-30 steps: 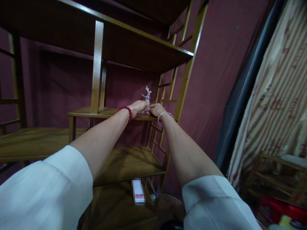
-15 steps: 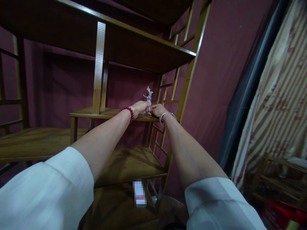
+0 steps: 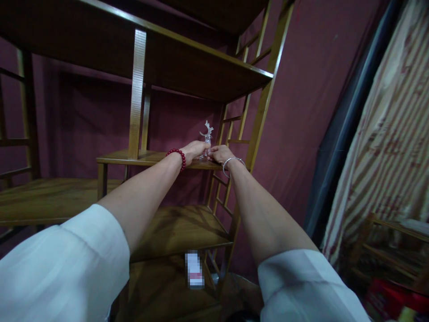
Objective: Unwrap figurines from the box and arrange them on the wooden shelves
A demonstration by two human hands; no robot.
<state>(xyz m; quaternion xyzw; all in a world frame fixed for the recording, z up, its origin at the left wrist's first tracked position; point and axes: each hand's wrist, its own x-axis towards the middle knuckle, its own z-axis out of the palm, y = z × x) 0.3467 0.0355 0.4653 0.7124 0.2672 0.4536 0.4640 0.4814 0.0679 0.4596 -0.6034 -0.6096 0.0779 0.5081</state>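
A small clear glass deer figurine [image 3: 207, 134] stands on a raised wooden shelf [image 3: 140, 158] of a dark wooden rack. My left hand [image 3: 195, 150], with a red bead bracelet at the wrist, closes around the figurine's base from the left. From the right, my right hand [image 3: 219, 154], wearing a silver bangle, touches the same base with its fingertips. The lower part of the figurine is hidden between my fingers. Both arms reach forward in white short sleeves.
A long upper shelf [image 3: 201, 67] overhangs the figurine. Lower shelves [image 3: 181, 230] lie beneath, with a small white and red box [image 3: 195, 269] near the floor. A lattice side frame [image 3: 234, 129] stands right of the hands. Striped curtain [image 3: 385, 134] and a wooden stand [image 3: 389, 250] are at right.
Both hands stay on the figurine's base. The view shifted slightly; nothing else visibly moved.
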